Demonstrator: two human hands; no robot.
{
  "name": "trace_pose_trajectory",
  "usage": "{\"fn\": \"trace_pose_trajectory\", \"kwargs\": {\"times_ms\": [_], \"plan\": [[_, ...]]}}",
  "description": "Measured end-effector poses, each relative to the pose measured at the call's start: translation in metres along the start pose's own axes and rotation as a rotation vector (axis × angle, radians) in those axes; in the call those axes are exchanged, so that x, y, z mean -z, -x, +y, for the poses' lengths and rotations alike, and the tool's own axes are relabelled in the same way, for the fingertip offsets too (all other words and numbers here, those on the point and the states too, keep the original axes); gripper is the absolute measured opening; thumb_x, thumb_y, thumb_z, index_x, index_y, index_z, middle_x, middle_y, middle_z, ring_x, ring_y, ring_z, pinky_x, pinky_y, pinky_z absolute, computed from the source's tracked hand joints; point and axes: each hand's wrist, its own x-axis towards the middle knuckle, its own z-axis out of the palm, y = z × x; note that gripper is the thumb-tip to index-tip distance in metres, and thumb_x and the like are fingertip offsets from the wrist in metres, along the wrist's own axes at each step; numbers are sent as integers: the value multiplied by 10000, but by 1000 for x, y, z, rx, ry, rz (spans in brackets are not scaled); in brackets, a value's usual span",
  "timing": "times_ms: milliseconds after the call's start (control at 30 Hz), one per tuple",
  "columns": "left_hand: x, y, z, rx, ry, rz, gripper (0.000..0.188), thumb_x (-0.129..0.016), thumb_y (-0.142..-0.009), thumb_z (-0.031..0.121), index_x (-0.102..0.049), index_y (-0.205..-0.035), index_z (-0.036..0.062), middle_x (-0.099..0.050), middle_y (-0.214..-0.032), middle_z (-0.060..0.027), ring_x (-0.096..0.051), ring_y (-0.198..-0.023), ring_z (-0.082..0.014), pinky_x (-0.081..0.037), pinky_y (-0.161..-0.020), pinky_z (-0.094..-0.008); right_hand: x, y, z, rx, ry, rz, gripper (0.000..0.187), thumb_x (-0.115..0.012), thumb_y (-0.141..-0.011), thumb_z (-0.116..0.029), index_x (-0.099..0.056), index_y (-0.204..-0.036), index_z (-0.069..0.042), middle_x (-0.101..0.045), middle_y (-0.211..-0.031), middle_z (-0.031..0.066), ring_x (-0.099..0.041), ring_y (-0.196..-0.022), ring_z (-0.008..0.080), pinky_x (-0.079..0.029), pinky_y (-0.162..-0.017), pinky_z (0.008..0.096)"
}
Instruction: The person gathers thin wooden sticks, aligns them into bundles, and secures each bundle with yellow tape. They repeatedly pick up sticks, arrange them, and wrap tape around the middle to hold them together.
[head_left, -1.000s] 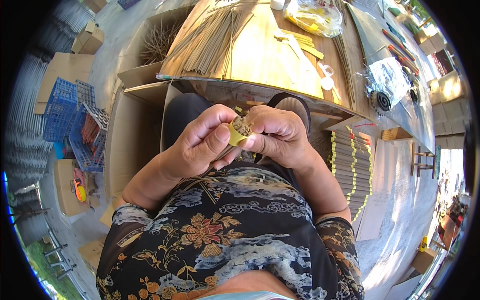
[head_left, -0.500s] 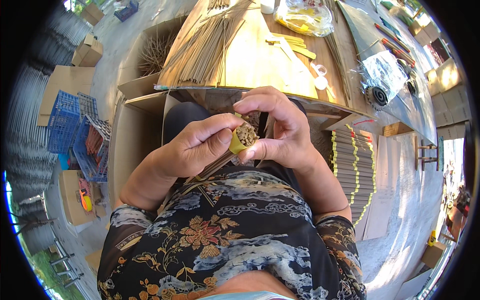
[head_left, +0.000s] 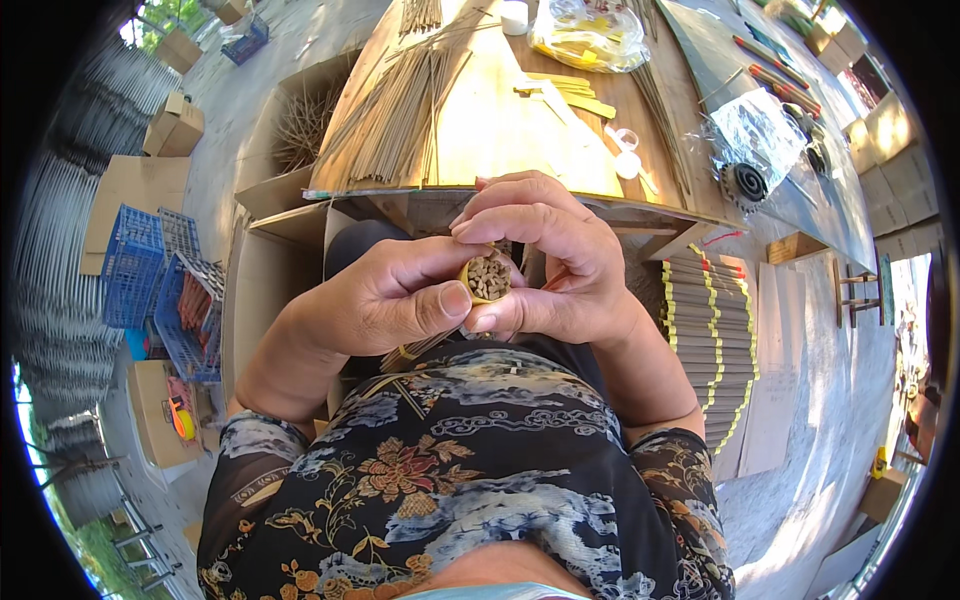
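In front of my body I hold a bundle of thin brown incense sticks point(head_left: 491, 277), its end facing up and a yellow paper strip point(head_left: 470, 284) wrapped round it. My left hand point(head_left: 385, 295) is closed on the bundle, with thumb and index finger pressing the strip at its left side. From the right, my right hand point(head_left: 556, 262) curls round the same end; its thumb touches the lower rim and its fingertips the upper rim. The lower part of the bundle runs down toward my lap, mostly hidden behind my hands.
Ahead, a wooden table point(head_left: 490, 120) bears loose sticks point(head_left: 400, 110), yellow strips point(head_left: 570, 92), a roll of tape point(head_left: 626, 150) and a plastic bag point(head_left: 590, 35). Finished-looking banded bundles point(head_left: 710, 330) lie at the right. Cardboard boxes point(head_left: 275, 285) and blue crates point(head_left: 135, 265) stand left.
The bundle's end has turned more upward, and the yellow strip now lies closer round it. My right fingers have moved left over the end, nearer my left hand.
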Motion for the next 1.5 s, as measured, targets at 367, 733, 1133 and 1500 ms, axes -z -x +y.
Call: {"fn": "trace_pose_trajectory", "kwargs": {"times_ms": [367, 733, 1133, 1500], "plan": [[-6, -9, -1, 7, 205, 151, 376, -509, -886, 320, -500, -997, -40, -517, -742, -23, -438, -593, -46, -361, -522, -161, -2, 6, 10, -93, -130, 135, 393, -764, -648, -205, -611, -963, -28, -570, -944, 93, -564, -860, 182, -456, -733, 275], [-11, -12, -2, -71, 71, 325, 447, -596, -822, 375, -497, -904, -53, -484, -714, -50, -424, -542, -65, -355, -472, -173, -8, 10, 3, -147, -108, 230, 361, -744, -677, -142, -605, -987, -19, -564, -935, 92, -563, -854, 170, -461, -719, 263], [-6, -8, -6, -69, 57, 131, 424, -564, -864, 275, -493, -1083, -81, -544, -824, -29, -479, -712, -44, -395, -607, -166, 5, 10, 13, 21, -150, 31, 402, -735, -673, -182, -610, -1027, -37, -564, -978, 81, -557, -788, 179, -463, -686, 264], [-10, -25, -6, -152, -85, 121, 451, -429, -915, 345, -448, -1114, -59, -532, -881, -45, -489, -759, -64, -410, -656, -186, 6, 6, 9, 36, 30, 130, 356, -732, -681, -216, -609, -958, -28, -578, -919, 104, -558, -761, 184, -464, -612, 264]]}}
